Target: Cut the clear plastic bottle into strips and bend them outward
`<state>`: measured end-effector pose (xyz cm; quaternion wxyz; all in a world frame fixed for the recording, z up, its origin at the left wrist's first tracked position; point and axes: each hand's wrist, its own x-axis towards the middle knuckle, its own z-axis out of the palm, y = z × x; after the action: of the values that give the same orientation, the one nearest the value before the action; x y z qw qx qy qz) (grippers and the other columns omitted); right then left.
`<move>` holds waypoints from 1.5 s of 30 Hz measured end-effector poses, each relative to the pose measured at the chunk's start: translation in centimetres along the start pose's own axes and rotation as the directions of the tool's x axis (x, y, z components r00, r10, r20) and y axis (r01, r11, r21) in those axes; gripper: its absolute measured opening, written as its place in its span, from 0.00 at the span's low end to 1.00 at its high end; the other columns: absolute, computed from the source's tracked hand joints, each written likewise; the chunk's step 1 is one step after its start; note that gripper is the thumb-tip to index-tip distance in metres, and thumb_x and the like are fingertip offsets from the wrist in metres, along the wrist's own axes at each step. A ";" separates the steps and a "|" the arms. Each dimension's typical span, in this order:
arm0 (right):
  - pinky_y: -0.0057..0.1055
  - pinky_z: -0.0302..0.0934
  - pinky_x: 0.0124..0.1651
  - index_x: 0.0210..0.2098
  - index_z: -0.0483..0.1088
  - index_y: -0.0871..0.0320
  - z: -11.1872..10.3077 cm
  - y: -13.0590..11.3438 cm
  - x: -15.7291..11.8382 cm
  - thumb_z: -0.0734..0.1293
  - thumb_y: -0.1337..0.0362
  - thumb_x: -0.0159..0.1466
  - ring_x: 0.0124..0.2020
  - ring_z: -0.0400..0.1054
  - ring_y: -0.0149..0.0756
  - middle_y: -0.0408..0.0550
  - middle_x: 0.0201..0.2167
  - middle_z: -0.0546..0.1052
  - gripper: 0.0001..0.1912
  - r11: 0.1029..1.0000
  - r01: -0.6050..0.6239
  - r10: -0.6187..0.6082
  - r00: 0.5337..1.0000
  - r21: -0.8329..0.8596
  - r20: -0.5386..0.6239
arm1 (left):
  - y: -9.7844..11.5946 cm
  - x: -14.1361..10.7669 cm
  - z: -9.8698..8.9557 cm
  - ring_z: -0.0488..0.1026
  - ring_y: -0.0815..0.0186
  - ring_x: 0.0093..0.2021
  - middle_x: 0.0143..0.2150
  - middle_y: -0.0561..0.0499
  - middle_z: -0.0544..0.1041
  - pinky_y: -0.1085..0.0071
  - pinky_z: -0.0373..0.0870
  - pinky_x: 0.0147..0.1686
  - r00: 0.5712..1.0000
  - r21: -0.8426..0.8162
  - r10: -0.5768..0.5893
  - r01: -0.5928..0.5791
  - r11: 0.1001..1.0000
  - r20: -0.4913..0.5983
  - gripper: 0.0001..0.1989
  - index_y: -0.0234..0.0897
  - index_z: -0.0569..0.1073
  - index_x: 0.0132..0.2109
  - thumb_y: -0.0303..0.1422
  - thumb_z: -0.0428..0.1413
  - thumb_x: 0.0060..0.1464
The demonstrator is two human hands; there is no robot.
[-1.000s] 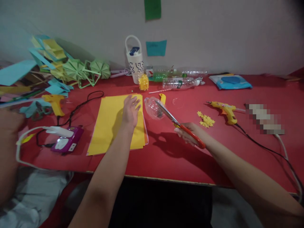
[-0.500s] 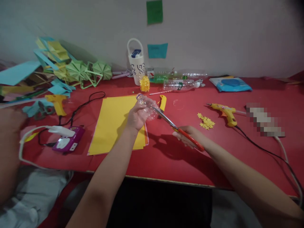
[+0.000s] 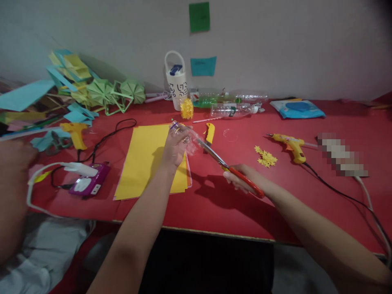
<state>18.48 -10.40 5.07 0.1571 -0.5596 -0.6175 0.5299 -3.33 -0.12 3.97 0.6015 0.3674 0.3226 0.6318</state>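
Observation:
My left hand is closed around a clear plastic bottle piece, its purple-ringed neck pointing up and left. My right hand grips the red handles of a pair of scissors. The scissor blades reach up and left to the edge of the bottle piece; whether plastic lies between them is hard to make out. Beneath and left of my left hand lies a stack of yellow paper. A yellow box cutter rests on the table just behind the blades.
Yellow paper stars and a yellow glue gun lie to the right. Plastic bottles, a white tumbler and a wipes pack line the wall. At left are a purple power socket, another glue gun and a person's arm.
My left hand and the bottle piece have shifted slightly left, and the bottle neck is turned a little. The scissors stay almost in place in my right hand.

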 end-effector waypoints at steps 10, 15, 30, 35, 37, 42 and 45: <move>0.23 0.50 0.16 0.22 0.61 0.56 0.3 -0.6 -0.2 0.66 0.37 0.54 0.12 0.55 0.23 0.35 0.13 0.61 0.28 0.999 -0.023 0.024 1.000 0.034 -0.002 | -0.3 0.0 0.0 0.74 0.67 0.42 0.35 0.55 0.74 0.63 0.64 0.53 0.992 -0.042 0.054 -0.049 0.998 0.117 0.19 0.42 0.69 0.37 0.29 0.67 0.38; 0.22 0.50 0.14 0.21 0.60 0.56 0.5 -0.8 -0.1 0.68 0.37 0.52 0.13 0.56 0.23 0.34 0.13 0.59 0.28 0.997 -0.068 0.069 0.997 0.037 -0.017 | -0.4 0.2 -0.4 0.74 0.66 0.42 0.35 0.56 0.75 0.61 0.65 0.54 0.987 -0.058 0.040 -0.031 0.998 0.158 0.20 0.42 0.69 0.39 0.28 0.68 0.39; 0.24 0.48 0.16 0.23 0.60 0.56 0.5 -0.6 -0.4 0.66 0.39 0.56 0.12 0.54 0.22 0.35 0.14 0.60 0.27 1.000 -0.026 0.026 1.000 -0.015 -0.004 | -0.5 0.0 -0.5 0.74 0.69 0.37 0.35 0.57 0.74 0.65 0.68 0.47 0.977 -0.048 0.026 -0.017 0.999 0.212 0.23 0.42 0.67 0.40 0.22 0.63 0.37; 0.23 0.49 0.16 0.23 0.60 0.56 0.6 -0.6 -0.5 0.65 0.37 0.56 0.13 0.55 0.23 0.35 0.14 0.60 0.27 0.999 -0.042 0.041 0.999 -0.035 -0.018 | -0.3 -0.3 0.0 0.74 0.70 0.37 0.34 0.57 0.75 0.67 0.69 0.46 0.980 -0.042 0.032 -0.025 0.999 0.197 0.22 0.43 0.67 0.40 0.22 0.64 0.36; 0.23 0.50 0.16 0.22 0.60 0.56 0.7 -0.7 -0.4 0.66 0.38 0.55 0.14 0.56 0.24 0.35 0.14 0.60 0.27 0.998 -0.050 0.049 0.998 -0.041 -0.026 | -0.2 -0.3 0.0 0.74 0.69 0.37 0.34 0.57 0.74 0.67 0.69 0.46 0.980 -0.041 0.029 -0.021 0.999 0.196 0.22 0.43 0.67 0.39 0.23 0.64 0.36; 0.23 0.51 0.16 0.21 0.59 0.56 0.7 -0.7 -0.2 0.68 0.40 0.54 0.14 0.57 0.24 0.35 0.14 0.59 0.26 0.997 -0.065 0.064 0.997 -0.031 -0.039 | -0.3 -0.2 -0.2 0.75 0.66 0.42 0.35 0.56 0.73 0.64 0.68 0.49 0.982 -0.047 0.025 -0.016 0.999 0.185 0.23 0.43 0.67 0.40 0.22 0.64 0.36; 0.23 0.51 0.15 0.21 0.59 0.55 0.7 -0.8 -0.2 0.69 0.42 0.54 0.12 0.56 0.24 0.35 0.13 0.59 0.25 0.994 -0.106 0.104 0.994 -0.041 -0.046 | -0.3 -0.1 -0.2 0.75 0.68 0.39 0.35 0.57 0.74 0.65 0.70 0.47 0.982 -0.047 0.033 -0.024 0.999 0.188 0.23 0.43 0.67 0.40 0.22 0.64 0.36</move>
<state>17.54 -10.74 5.53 0.1303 -0.6060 -0.5951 0.5115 -3.35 -0.20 3.55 0.6282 0.4167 0.2449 0.6097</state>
